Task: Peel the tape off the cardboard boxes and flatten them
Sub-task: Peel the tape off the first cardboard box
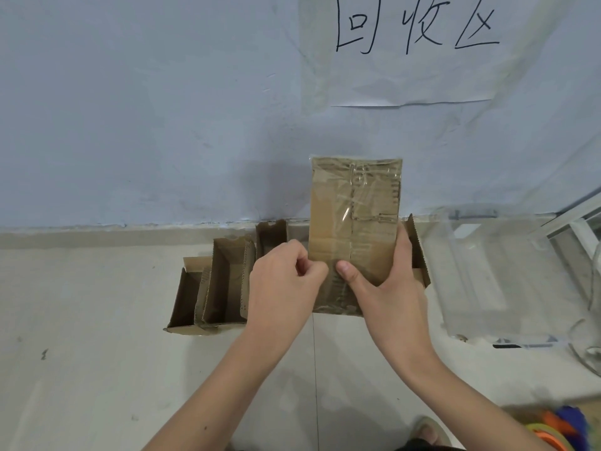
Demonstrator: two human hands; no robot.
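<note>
A narrow brown cardboard box (354,216) stands upright in the air before the wall, its face covered with clear tape (353,203) along the middle seam. My right hand (383,288) grips the box's lower right part, thumb pressed on the front near the seam. My left hand (283,284) is at the box's lower left edge, fingers curled and pinching there, seemingly on the tape's edge. The box's bottom end is partly hidden by both hands.
Several open cardboard boxes (224,284) lie on the pale tiled floor against the wall, left of and behind the held box. A clear plastic container (487,275) sits at the right. A paper sign (413,47) hangs on the wall. Colourful items (559,428) show at bottom right.
</note>
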